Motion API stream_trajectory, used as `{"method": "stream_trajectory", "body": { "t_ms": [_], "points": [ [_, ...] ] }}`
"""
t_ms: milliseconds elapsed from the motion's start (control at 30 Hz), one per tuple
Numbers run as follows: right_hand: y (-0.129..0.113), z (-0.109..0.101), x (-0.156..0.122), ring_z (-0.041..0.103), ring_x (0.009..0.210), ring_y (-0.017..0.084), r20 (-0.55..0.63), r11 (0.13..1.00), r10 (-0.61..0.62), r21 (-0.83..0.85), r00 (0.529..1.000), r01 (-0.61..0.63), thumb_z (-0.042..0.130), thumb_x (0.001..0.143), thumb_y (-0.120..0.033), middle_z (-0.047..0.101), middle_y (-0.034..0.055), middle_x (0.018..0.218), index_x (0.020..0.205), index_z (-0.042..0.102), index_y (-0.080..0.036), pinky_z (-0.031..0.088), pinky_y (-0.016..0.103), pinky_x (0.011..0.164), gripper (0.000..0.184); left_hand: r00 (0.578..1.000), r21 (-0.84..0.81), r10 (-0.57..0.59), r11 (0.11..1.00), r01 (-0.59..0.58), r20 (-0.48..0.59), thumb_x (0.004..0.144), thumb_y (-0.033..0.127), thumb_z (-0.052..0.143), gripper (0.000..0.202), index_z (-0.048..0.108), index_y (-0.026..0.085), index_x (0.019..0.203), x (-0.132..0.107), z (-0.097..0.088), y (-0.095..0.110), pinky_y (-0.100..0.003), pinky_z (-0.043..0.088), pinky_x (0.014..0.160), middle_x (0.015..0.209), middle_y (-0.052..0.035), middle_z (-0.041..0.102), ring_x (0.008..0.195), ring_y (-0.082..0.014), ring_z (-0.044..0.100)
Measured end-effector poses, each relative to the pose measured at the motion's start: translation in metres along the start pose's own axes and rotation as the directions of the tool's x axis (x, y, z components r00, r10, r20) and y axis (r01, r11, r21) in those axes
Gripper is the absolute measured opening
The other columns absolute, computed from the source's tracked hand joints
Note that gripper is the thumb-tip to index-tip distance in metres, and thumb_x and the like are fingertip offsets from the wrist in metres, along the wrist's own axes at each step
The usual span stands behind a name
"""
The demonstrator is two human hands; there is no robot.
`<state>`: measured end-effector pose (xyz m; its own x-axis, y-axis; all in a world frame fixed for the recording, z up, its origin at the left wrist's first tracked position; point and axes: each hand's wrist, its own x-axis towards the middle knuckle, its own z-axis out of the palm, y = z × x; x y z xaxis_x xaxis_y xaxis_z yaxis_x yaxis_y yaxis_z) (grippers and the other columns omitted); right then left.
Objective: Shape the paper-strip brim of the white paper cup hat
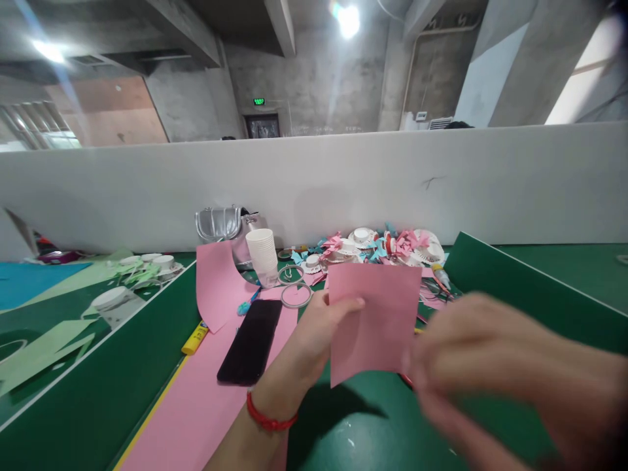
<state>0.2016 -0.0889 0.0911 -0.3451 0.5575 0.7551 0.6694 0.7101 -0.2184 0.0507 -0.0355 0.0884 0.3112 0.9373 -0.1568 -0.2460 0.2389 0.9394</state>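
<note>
My left hand [314, 333], with a red cord bracelet [271, 418] at the wrist, grips a roughly square sheet of pink paper [377, 324] by its left edge. The thumb lies on the near face and the other fingers are behind the sheet. The paper is held up above the green table, its lower edge slightly curved. My right hand [471, 353] is smeared by motion at the sheet's lower right corner. Its fingers look curled, but whether they touch or hold the paper I cannot tell.
A black phone [251, 341] lies on long pink paper [181, 409] at the left. Behind stand stacked paper cups [263, 256] and a silver bag [219, 224]. Pink, blue and white paper crafts [377, 243] crowd the back. Green dividers [112, 373] flank the table; a yellow tube [195, 338] lies left.
</note>
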Motion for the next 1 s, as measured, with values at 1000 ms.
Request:
{"method": "stream_trajectory", "body": {
  "t_ms": [1000],
  "points": [
    [0.01,-0.006,0.021,0.061,0.061,0.014,0.218,0.913,0.337,0.16,0.916,-0.374,0.055,0.071,-0.019,0.062,0.0015,0.084,0.113,0.041,-0.024,0.05,0.024,0.053,0.044,0.937,0.078,0.336,0.941,-0.33,-0.091,0.061,0.008,0.06,0.053,0.042,0.022,0.108,0.009,-0.003,0.004,-0.025,0.045,0.07,0.104,-0.0069,0.053,0.087,-0.0172,0.056]
  ]
}}
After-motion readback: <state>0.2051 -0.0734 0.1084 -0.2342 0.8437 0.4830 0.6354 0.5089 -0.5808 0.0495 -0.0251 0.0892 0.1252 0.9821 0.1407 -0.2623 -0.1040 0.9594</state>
